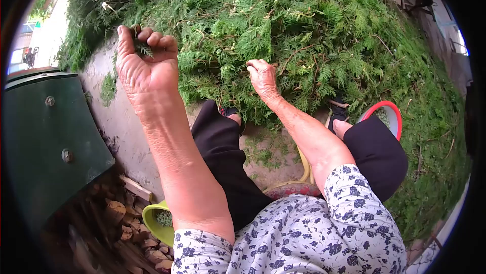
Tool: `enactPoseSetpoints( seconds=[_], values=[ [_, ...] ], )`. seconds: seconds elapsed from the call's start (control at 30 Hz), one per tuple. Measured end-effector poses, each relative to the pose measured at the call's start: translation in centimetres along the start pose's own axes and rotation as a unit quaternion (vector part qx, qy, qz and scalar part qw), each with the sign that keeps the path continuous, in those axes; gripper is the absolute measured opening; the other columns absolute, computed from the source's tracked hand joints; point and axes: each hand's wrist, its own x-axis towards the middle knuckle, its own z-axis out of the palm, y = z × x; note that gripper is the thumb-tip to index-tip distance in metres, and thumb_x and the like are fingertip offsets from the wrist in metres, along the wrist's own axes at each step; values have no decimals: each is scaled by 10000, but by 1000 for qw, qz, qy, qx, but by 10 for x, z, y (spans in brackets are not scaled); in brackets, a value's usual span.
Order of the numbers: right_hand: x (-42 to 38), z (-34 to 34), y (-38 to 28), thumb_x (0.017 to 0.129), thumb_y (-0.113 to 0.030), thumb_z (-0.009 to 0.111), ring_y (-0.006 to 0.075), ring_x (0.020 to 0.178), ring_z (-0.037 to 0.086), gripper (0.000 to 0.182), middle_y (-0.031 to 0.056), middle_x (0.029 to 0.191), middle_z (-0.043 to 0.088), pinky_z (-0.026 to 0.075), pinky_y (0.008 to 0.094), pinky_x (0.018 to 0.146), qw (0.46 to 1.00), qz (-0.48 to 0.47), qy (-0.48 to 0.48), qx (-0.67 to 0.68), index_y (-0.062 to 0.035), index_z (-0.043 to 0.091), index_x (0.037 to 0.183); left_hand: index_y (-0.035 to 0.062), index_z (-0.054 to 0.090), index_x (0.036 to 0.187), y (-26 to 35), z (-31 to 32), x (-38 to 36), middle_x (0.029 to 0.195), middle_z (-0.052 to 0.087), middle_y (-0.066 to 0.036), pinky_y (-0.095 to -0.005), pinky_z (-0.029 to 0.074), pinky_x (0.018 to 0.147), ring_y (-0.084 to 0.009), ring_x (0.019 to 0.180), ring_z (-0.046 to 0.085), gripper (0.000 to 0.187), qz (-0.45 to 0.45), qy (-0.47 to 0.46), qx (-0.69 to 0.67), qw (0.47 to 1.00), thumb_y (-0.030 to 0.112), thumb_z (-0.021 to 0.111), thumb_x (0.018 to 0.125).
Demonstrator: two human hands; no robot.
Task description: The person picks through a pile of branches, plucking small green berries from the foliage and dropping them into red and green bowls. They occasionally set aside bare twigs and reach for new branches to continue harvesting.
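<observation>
Sprig (144, 49) between thumb and curled fingers of left hand (147, 61), leafy end over palm

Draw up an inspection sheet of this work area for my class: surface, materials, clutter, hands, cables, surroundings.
Surface: bare grey ground, green scraps scattered on it.
Job's things: large heap of leafy green branches; yellow-green bowl and red-rimmed container, both with small pale green pieces inside.
Clutter: split wood beside the bowl, lower left.
Left hand: raised, fingers curled around a small green sprig.
Right hand: over the heap's near edge, fingers curled; whether it holds anything cannot be told.
Cables: nothing seen.
Surroundings: dark green panel at left; possibly part of another person at the top right edge.
</observation>
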Motion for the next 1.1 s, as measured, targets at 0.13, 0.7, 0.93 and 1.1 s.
enactPoseSetpoints(
  seconds=[0.13, 0.7, 0.93, 1.1],
  values=[
    [33, 24, -19, 739, -55, 589, 260, 658, 587, 103, 122, 736, 589, 461, 323, 606, 998, -34, 38, 21, -29, 627, 832, 75, 501, 801, 13, -9, 2, 603, 365, 28, -265, 315, 521, -100, 516, 360, 175, 2, 31, -37, 999, 233, 544, 864],
    [78, 25, -3, 725, -99, 524, 255, 674, 597, 159, 108, 728, 606, 489, 350, 630, 980, -29, -153, -121, -96, 668, 791, 77, 494, 847, 18, -14, 0, 609, 443, 18, -257, 351, 499, -109, 509, 400, 186, -1, 26, -73, 997, 242, 580, 849],
    [72, -21, -25, 734, -33, 575, 130, 549, 566, 137, 49, 600, 583, 464, 290, 519, 975, 78, -204, -44, -63, 656, 841, 74, 488, 863, 16, -15, 0, 623, 453, 14, -252, 358, 501, -110, 520, 405, 178, -10, 16, -69, 997, 234, 567, 857],
    [57, -7, -39, 689, 25, 545, 316, 878, 562, 242, 112, 940, 559, 467, 366, 750, 972, -5, -98, -213, -70, 623, 897, 71, 490, 869, 25, -23, 3, 656, 474, 7, -256, 367, 506, -109, 539, 420, 146, 5, 25, -76, 997, 206, 544, 870]
  ],
)
